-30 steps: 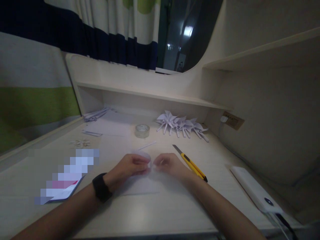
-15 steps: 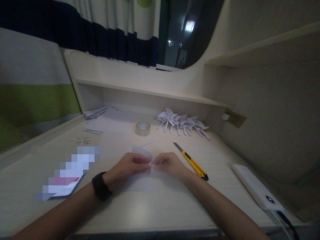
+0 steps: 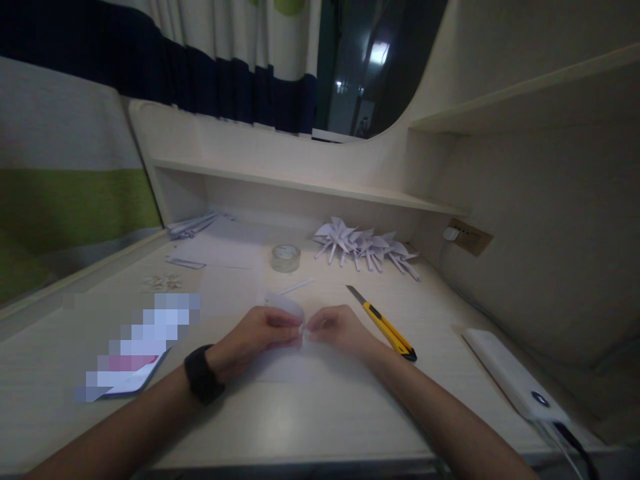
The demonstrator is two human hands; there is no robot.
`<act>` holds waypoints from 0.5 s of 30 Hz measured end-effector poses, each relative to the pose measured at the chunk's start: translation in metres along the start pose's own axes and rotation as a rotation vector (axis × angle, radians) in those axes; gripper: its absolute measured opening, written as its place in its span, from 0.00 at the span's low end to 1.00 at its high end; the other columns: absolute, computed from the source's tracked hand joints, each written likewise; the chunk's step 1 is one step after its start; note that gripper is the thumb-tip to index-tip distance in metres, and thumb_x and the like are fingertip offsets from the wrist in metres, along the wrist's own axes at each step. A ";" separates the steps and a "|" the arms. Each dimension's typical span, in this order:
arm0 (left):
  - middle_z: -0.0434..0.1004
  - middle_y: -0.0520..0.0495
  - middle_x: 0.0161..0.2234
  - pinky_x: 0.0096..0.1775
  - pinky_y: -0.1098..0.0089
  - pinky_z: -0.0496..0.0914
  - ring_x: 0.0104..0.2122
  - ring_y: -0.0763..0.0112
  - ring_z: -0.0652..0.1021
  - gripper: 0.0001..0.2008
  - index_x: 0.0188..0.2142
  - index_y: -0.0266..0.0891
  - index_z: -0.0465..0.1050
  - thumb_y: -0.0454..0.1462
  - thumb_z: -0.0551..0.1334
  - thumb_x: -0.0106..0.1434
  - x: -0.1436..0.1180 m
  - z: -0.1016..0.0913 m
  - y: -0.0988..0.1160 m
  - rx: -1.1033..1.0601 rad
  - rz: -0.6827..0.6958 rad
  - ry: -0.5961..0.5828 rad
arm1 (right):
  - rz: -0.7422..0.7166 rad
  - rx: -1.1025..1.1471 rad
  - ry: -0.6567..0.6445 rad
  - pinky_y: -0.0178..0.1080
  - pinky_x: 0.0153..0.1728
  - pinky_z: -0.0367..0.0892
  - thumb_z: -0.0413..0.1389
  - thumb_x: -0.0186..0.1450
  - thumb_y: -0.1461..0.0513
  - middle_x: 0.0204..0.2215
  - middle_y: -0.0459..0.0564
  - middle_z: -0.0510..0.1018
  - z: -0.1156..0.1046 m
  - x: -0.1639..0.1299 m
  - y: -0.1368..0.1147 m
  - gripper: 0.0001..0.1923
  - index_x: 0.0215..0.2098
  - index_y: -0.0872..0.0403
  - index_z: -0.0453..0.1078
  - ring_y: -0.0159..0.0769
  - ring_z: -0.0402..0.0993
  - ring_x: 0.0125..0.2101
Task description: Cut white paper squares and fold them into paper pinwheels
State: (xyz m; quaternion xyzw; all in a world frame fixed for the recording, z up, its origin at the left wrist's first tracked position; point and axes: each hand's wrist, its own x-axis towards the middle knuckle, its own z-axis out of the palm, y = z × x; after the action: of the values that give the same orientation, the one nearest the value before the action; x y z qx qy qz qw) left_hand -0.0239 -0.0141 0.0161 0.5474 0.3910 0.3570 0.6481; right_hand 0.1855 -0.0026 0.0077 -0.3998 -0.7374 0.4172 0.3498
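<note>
White paper is the stuff in hand here: a small curled piece of paper (image 3: 286, 307) is pinched between the left hand (image 3: 260, 337) and the right hand (image 3: 335, 328), low over the pale desk (image 3: 310, 420) and just above a flat sheet (image 3: 300, 363) that lies under both wrists. Both hands have fingers closed around the piece, thumb and forefinger tips meeting near the middle where the two hands almost touch; the curl rises behind the left fingers. In this dim view it is hard to tell whether a fold or a join is being pressed there. To do this well, the pinch should stay light and right at the edge, so the curl is not crushed, with the wrists resting on the desk for steadiness and the edges lined up before any firm press. A yellow utility knife (image 3: 385, 325) lies just beside the right wrist with its blade out, so that forearm should keep clear. A tape roll (image 3: 286, 257) and a heap of folded paper pinwheels (image 3: 365, 248) sit further back.
</note>
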 end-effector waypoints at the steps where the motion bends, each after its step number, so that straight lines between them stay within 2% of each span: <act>1: 0.80 0.45 0.31 0.42 0.64 0.70 0.32 0.67 0.78 0.12 0.33 0.35 0.78 0.38 0.70 0.48 0.000 0.001 0.001 -0.002 -0.001 0.002 | -0.002 0.004 0.003 0.34 0.28 0.64 0.65 0.51 0.58 0.26 0.48 0.78 0.000 0.000 0.001 0.11 0.29 0.57 0.77 0.31 0.69 0.24; 15: 0.79 0.47 0.29 0.38 0.67 0.69 0.31 0.67 0.77 0.12 0.31 0.35 0.79 0.41 0.69 0.49 -0.006 0.005 0.009 0.082 0.011 -0.018 | 0.009 0.039 0.033 0.36 0.30 0.66 0.65 0.49 0.59 0.24 0.47 0.78 0.007 -0.001 -0.002 0.09 0.27 0.56 0.76 0.33 0.71 0.26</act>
State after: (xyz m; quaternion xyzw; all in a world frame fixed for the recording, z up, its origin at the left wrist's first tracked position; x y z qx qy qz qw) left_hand -0.0223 -0.0200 0.0263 0.5787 0.3963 0.3393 0.6268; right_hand 0.1798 -0.0062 0.0063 -0.4030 -0.7214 0.4264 0.3680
